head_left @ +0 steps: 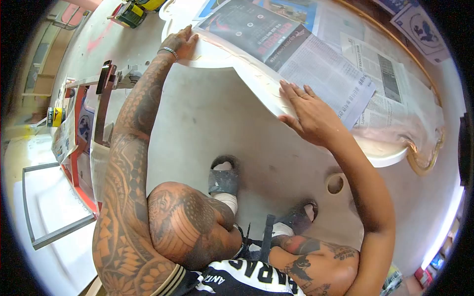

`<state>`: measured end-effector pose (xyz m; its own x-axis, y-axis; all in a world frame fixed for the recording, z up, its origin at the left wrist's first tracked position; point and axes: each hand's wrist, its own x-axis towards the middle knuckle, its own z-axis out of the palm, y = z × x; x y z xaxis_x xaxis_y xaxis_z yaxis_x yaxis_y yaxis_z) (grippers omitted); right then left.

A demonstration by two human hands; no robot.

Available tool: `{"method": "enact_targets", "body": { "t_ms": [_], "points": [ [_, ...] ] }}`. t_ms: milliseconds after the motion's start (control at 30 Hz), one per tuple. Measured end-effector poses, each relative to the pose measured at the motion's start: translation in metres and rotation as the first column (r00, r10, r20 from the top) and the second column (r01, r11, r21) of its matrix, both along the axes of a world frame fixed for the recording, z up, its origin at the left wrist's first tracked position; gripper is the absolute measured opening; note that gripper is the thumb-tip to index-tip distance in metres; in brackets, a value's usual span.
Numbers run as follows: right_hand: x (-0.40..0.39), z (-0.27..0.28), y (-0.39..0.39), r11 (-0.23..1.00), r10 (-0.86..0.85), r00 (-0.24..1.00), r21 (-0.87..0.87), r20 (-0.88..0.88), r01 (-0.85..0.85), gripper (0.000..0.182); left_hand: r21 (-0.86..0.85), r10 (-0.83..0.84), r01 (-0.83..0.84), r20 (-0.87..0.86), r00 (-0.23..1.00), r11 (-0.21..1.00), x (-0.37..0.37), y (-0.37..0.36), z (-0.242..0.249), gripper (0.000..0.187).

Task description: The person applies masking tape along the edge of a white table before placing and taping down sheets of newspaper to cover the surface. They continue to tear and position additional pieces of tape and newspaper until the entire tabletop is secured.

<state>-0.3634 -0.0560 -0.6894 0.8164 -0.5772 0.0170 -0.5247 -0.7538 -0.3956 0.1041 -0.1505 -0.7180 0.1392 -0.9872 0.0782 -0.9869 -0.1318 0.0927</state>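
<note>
A large white panel [253, 83] with a wavy edge stands before me, its face largely covered by newspaper sheets [316, 64] and pale masking tape [232, 49] along the rim. My left hand [182, 43], a chain bracelet at the wrist, rests on the taped rim at the panel's upper left; its fingers lie along the surface, partly hard to make out. Flat and with fingers stretched, my right hand [313, 116] presses on the lower rim, where newspaper meets tape. Its thumb sits apart near the edge. I see no tool in either hand.
To the left stand a red frame [79, 143], a yellow-labelled can [56, 117] and a grey-edged rectangular frame [59, 202]. Another can [129, 15] is at the upper left. A brownish ring [335, 184] lies on the floor near my sandals [223, 175].
</note>
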Motion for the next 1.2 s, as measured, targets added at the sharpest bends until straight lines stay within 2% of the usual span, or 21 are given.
{"method": "enact_targets", "body": {
  "t_ms": [100, 233, 267, 300, 333, 367, 400, 433, 467, 500, 567, 633, 667, 733, 800, 900, 933, 1000, 1100, 1133, 1200],
  "points": [
    [-0.032, 0.011, 0.016, 0.996, -0.040, 0.999, 0.082, 0.001, 0.040, 0.080, 0.058, 0.041, -0.045, 0.076, 0.996, 0.997, -0.005, -0.003, 0.004, 0.062],
    [-0.078, 0.022, 0.040, 0.983, -0.098, 0.995, 0.156, -0.016, 0.099, 0.078, 0.043, 0.016, -0.017, 0.035, 0.999, 0.999, -0.018, 0.004, 0.017, 0.062],
    [-0.089, 0.026, 0.046, 0.992, -0.109, 0.994, 0.059, 0.028, 0.108, 0.072, 0.058, 0.053, -0.054, 0.026, 0.998, 0.997, -0.012, -0.001, 0.011, 0.060],
    [-0.101, 0.033, 0.055, 0.991, -0.123, 0.990, -0.038, 0.066, 0.126, 0.066, 0.015, -0.004, 0.004, 0.046, 0.999, 1.000, 0.001, -0.008, 0.000, 0.057],
    [-0.114, 0.039, 0.064, 0.981, -0.132, 0.986, -0.132, 0.099, 0.144, 0.060, 0.023, -0.065, 0.062, 0.187, 0.980, 0.998, 0.025, -0.023, -0.022, 0.053],
    [-0.131, 0.047, 0.076, 0.965, -0.248, 0.955, -0.044, 0.162, 0.258, 0.050, -0.192, -0.137, 0.170, 0.174, 0.975, 0.967, 0.036, -0.024, -0.032, 0.046],
    [-0.149, 0.056, 0.089, 0.931, -0.363, 0.907, 0.050, 0.211, 0.361, 0.041, -0.330, -0.175, 0.206, 0.120, 0.977, 0.921, 0.009, -0.012, -0.013, 0.034],
    [-0.163, 0.063, 0.099, 0.881, -0.473, 0.845, 0.139, 0.251, 0.452, 0.032, -0.384, -0.209, 0.209, 0.042, 0.977, 0.899, -0.011, -0.004, -0.001, 0.036],
    [-0.173, 0.067, 0.107, 0.845, -0.534, 0.810, 0.192, 0.242, 0.500, 0.017, -0.461, -0.274, 0.284, 0.090, 0.958, 0.841, -0.032, 0.007, 0.011, 0.033],
    [-0.181, 0.065, 0.116, 0.807, -0.575, 0.804, 0.268, 0.149, 0.527, 0.017, -0.538, -0.327, 0.316, 0.078, 0.942, 0.782, -0.051, 0.014, 0.021, 0.028],
    [-0.194, 0.042, 0.134, 0.708, -0.626, 0.779, 0.404, -0.021, 0.580, 0.018, -0.591, -0.409, 0.297, -0.061, 0.911, 0.750, -0.093, 0.031, 0.041, 0.023],
    [-0.208, -0.011, 0.150, 0.713, -0.520, 0.798, 0.360, -0.305, 0.602, 0.022, -0.667, -0.529, 0.390, -0.007, 0.849, 0.635, -0.128, 0.041, 0.045, 0.019],
    [-0.212, -0.047, 0.164, 0.731, -0.519, 0.768, 0.272, -0.374, 0.626, 0.024, -0.642, -0.579, 0.426, -0.035, 0.815, 0.638, -0.147, 0.047, 0.050, 0.020],
    [-0.211, -0.092, 0.190, 0.734, -0.537, 0.705, 0.155, -0.463, 0.661, 0.028, -0.679, -0.739, 0.555, 0.028, 0.674, 0.480, -0.193, 0.063, 0.057, 0.021],
    [-0.201, -0.113, 0.206, 0.702, -0.575, 0.642, 0.096, -0.508, 0.705, 0.033, -0.657, -0.905, 0.674, -0.026, 0.426, 0.337, -0.229, 0.080, 0.056, 0.026],
    [-0.196, -0.140, 0.218, 0.615, -0.534, 0.531, 0.128, -0.658, 0.778, 0.034, -0.597, -0.987, 0.788, -0.055, 0.148, 0.151, -0.279, 0.123, 0.058, 0.029],
    [-0.198, -0.148, 0.221, 0.639, -0.570, 0.541, 0.080, -0.619, 0.765, 0.033, -0.571, -0.993, 0.815, -0.111, 0.045, 0.101, -0.289, 0.136, 0.054, 0.030],
    [-0.201, -0.159, 0.226, 0.683, -0.625, 0.567, -0.024, -0.537, 0.730, 0.033, -0.506, -0.978, 0.861, -0.197, -0.066, 0.044, -0.302, 0.165, 0.044, 0.026],
    [-0.173, -0.095, 0.208, 0.719, -0.560, 0.717, 0.187, -0.415, 0.670, 0.034, -0.324, -0.929, 0.938, -0.369, -0.006, 0.123, -0.303, 0.196, 0.020, 0.032],
    [-0.167, -0.080, 0.195, 0.721, -0.446, 0.836, 0.426, -0.318, 0.547, 0.029, -0.151, -0.872, 0.962, -0.471, 0.131, 0.226, -0.300, 0.202, 0.016, 0.032],
    [-0.145, -0.042, 0.182, 0.476, -0.469, 0.863, 0.769, -0.188, 0.427, 0.026, 0.009, -0.702, 0.911, -0.635, 0.324, 0.412, -0.293, 0.211, -0.011, 0.029]
  ]
}}
